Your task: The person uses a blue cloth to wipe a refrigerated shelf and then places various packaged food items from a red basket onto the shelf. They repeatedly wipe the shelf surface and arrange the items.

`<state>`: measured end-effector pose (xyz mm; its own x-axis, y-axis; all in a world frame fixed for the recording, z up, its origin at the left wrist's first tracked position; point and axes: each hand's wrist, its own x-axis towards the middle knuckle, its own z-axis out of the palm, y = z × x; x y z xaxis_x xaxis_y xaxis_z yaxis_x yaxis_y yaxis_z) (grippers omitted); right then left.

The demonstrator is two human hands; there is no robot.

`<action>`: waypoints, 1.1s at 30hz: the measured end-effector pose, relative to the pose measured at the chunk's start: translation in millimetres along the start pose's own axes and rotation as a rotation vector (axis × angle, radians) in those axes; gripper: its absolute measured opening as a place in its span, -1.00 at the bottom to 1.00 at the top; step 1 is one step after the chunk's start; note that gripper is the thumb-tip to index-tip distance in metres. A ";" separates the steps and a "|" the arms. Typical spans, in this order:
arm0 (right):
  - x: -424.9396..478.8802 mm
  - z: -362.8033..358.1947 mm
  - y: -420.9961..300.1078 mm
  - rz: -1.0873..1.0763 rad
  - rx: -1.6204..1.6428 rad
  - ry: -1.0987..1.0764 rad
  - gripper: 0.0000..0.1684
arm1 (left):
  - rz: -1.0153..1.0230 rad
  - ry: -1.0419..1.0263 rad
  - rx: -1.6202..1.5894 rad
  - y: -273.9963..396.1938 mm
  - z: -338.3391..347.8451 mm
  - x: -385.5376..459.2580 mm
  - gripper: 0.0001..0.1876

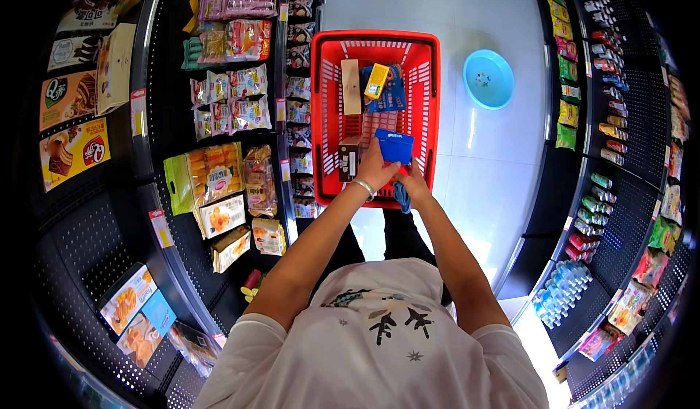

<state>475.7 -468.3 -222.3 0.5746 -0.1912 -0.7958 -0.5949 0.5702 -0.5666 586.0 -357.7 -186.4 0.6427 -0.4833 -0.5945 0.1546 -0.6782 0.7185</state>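
Note:
Over the near end of a red plastic shopping basket (375,35), both hands are on a small blue box (395,145). My left hand (377,167) grips its left side, with the thumb across the lower edge. At the lower right corner, the fingers of my right hand (414,181) close on the box. A crumpled dark blue strip, perhaps cloth, (402,198) hangs beneath the right hand; what holds it is hidden. Inside the basket lie a beige carton (350,87), a yellow box (377,81), a blue packet (395,96), a pink gridded pack (378,122) and a dark box (348,163).
Shelves of packaged pastries (214,171) and snack bags (249,83) line the left. On the right, shelves carry drink cans (599,204), water bottles (563,293) and snack packets (569,114). A light blue basin (488,98) with small bits inside sits on the tiled floor (481,190).

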 end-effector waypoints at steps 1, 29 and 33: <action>-0.6 1.0 -1.1 -0.005 0.051 -0.050 0.09 | -0.057 0.010 -0.048 5.2 -0.7 -0.1 -0.02; -239.0 106.9 -102.0 -0.549 -0.191 -0.177 -0.37 | 0.625 0.521 -0.075 111.7 -125.2 -256.3 -0.22; -267.0 168.6 -128.3 -0.724 -0.232 -0.426 -0.32 | 0.685 0.796 -0.034 121.8 -166.4 -328.5 -0.29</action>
<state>493.4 -355.7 98.9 0.9895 -0.1023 -0.1021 -0.0754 0.2376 -0.9684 518.7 -189.4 156.5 0.9066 -0.2461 0.3428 -0.4152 -0.3752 0.8287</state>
